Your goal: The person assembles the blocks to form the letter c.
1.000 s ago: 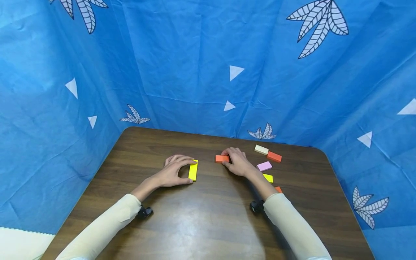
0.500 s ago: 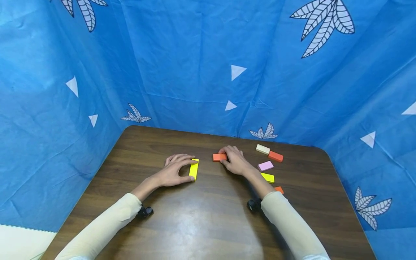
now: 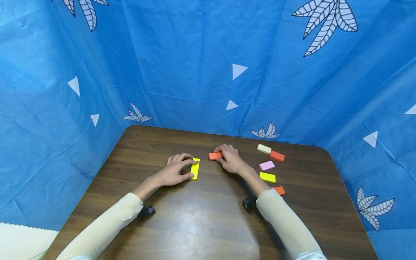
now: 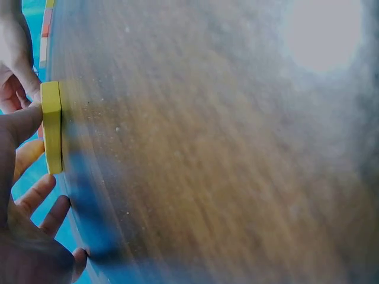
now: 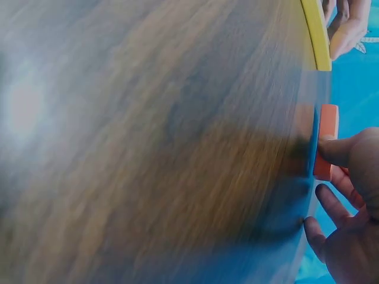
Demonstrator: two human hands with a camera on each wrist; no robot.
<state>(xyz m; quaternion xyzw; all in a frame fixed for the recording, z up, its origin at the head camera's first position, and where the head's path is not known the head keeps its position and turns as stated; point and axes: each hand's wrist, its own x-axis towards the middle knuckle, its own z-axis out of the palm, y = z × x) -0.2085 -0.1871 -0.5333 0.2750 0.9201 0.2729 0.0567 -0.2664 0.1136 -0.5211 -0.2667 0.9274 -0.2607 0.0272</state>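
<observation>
- Held blocks, two: yellow block [image 3: 195, 169], pinched at its ends by the left hand [image 3: 172, 173], mid-table; orange block [image 3: 213, 156], pinched by the right hand [image 3: 231, 161], near it.
- Loose at right, six: cream block [image 3: 264, 148], red block [image 3: 277, 156], pink block [image 3: 267, 165], second yellow block [image 3: 267, 177], second orange block [image 3: 280, 190], pink piece [image 3: 273, 188] part-hidden by the right sleeve [image 3: 287, 222].
- Table [image 3: 185, 216], one, backed by blue cloth [image 3: 178, 65].

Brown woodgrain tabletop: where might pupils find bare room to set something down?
Bare: the brown woodgrain tabletop between the cream sleeves, and its far left corner beyond the left hand. Crowded: right of the right hand, among loose multicoloured rectangular blocks; also between the hands, where a narrow gap parts the held yellow rectangular block from the held orange rectangular block.
</observation>
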